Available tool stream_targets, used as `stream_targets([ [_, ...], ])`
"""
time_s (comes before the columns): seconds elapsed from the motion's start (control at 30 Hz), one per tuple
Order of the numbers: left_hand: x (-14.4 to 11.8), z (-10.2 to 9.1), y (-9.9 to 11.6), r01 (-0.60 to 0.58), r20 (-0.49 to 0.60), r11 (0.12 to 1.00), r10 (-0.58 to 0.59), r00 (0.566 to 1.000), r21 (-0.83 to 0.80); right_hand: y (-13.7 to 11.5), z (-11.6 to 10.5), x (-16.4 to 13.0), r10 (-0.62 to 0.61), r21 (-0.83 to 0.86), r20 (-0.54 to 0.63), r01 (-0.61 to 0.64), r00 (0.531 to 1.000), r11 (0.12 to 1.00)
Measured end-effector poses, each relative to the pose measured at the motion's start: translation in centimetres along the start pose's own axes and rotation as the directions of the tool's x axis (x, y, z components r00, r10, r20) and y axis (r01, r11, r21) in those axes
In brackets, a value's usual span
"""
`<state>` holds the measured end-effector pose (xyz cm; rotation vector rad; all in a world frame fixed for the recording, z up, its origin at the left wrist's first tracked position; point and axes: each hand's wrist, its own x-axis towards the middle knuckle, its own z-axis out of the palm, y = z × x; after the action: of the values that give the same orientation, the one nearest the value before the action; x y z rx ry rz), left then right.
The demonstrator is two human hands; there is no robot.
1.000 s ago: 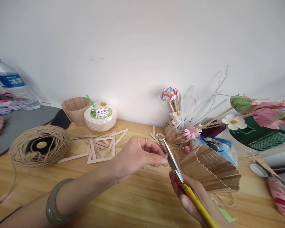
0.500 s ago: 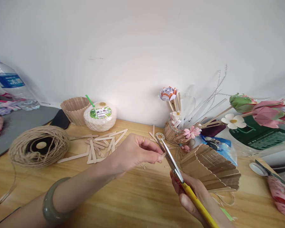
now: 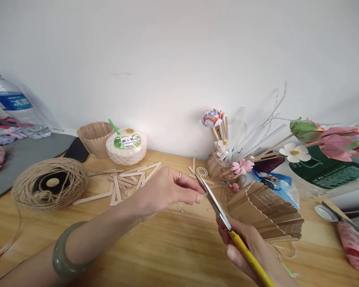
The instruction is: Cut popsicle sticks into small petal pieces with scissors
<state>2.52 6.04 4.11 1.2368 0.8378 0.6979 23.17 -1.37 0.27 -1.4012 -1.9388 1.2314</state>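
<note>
My left hand (image 3: 170, 192) reaches in over the middle of the wooden table, thumb and fingers pinched on a short piece of craft stick (image 3: 205, 195). Only the tip of that piece shows past the fingertips. My right hand (image 3: 247, 241) grips yellow-handled scissors (image 3: 219, 209), their blades pointing up and away to the left. The blades lie close together and meet the end of the stick piece. Small wood clippings (image 3: 181, 207) are on the table below my left hand. Several loose craft sticks (image 3: 116, 187) lie in a pile behind my left forearm.
A twine ball (image 3: 50, 183), a craft-stick basket (image 3: 94, 137) and a wrapped coconut (image 3: 127, 147) stand at left. A larger craft-stick container (image 3: 266, 213) lies on its side right of the scissors. Behind it is a pot (image 3: 221, 167) with paper flowers. A pink glue gun (image 3: 353, 243) rests far right.
The scissor blades have shifted slightly left over the stick piece and sit a little closer together. My left hand keeps its pinch, nearly unmoved.
</note>
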Motion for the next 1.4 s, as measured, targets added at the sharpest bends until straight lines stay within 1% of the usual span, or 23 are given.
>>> stream_targets([
  [0.23,0.0,-0.2,0.0,0.000,-0.005,1.000,0.000,1.000,0.003,-0.2,0.0,0.1,0.010,-0.027,-0.017,-0.010,1.000,1.000],
  [0.47,-0.1,0.0,0.1,0.008,-0.011,1.000,-0.008,1.000,-0.008,-0.7,0.1,0.1,0.019,-0.006,-0.019,-0.019,1.000,1.000],
  [0.57,-0.1,0.0,0.2,0.010,-0.012,1.000,-0.010,1.000,-0.027,-0.4,0.1,0.0,0.025,-0.028,-0.025,-0.025,0.999,0.999],
  [0.7,-0.1,-0.1,0.5,0.025,-0.044,0.998,-0.028,0.999,-0.054,0.5,0.0,0.0,0.025,-0.073,-0.029,-0.027,0.999,0.997],
  [0.83,0.0,-0.1,0.5,0.015,-0.065,0.998,-0.019,0.998,-0.060,0.8,-0.1,0.1,-0.003,-0.008,0.009,0.003,1.000,1.000],
  [0.93,-0.1,0.0,0.6,0.018,-0.078,0.998,-0.023,0.997,-0.060,0.1,0.1,-0.1,0.007,0.049,-0.055,-0.005,0.998,0.999],
  [1.07,-0.1,0.0,0.6,0.036,-0.082,0.997,-0.042,0.996,-0.071,-0.8,0.5,-0.3,0.033,0.107,-0.194,-0.012,0.980,0.994],
  [1.17,-0.1,0.0,0.5,0.036,-0.063,0.995,-0.043,0.997,-0.097,-0.7,0.6,-0.4,0.031,0.143,-0.210,-0.001,0.977,0.990],
  [1.4,0.0,0.2,0.1,-0.044,-0.077,0.993,0.035,0.996,-0.110,-0.7,0.6,-0.4,0.024,0.141,-0.199,0.005,0.980,0.990],
])
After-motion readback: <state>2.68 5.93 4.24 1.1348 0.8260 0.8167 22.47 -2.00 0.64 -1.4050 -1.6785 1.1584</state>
